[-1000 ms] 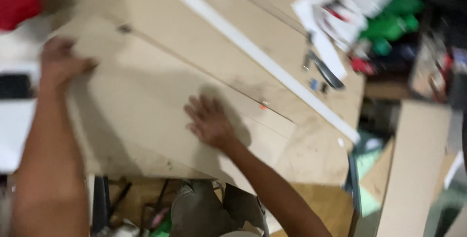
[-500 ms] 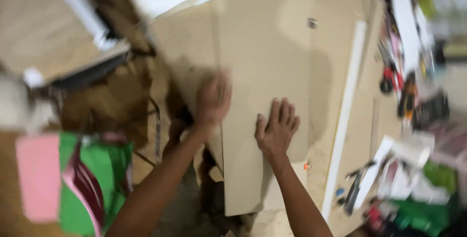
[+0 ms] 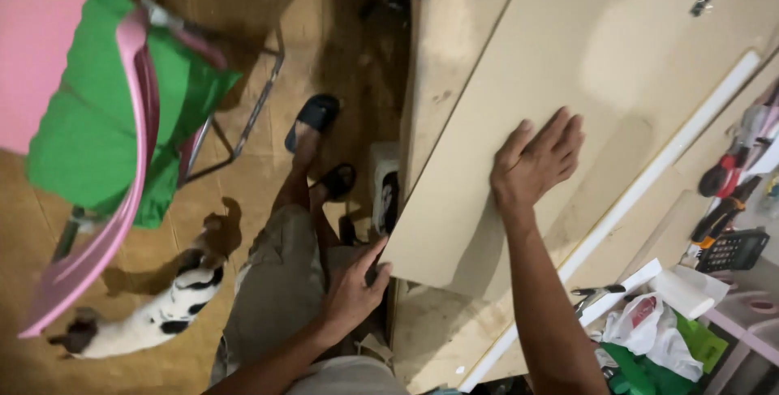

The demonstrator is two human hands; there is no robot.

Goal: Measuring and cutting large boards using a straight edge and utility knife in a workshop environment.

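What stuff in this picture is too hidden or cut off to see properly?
Head view only:
- Left hand: its fingertips are tucked under the board's corner.
- Board: the top edge of the picture cuts it off.
- Cat: blurred, with its head hard to make out.
- Calculator: keys too small.
- Right hand: flat on the board.

Brown floor [image 3: 268, 22] in warm, dim light. A pink chair [image 3: 105, 225] draped with green cloth [image 3: 105, 135] stands left; a black-and-white cat [image 3: 154, 322] lies beneath it.

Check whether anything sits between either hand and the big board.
Nothing visible does. The right hand lies flat on the board, and the left hand is at its near corner, with no object between.
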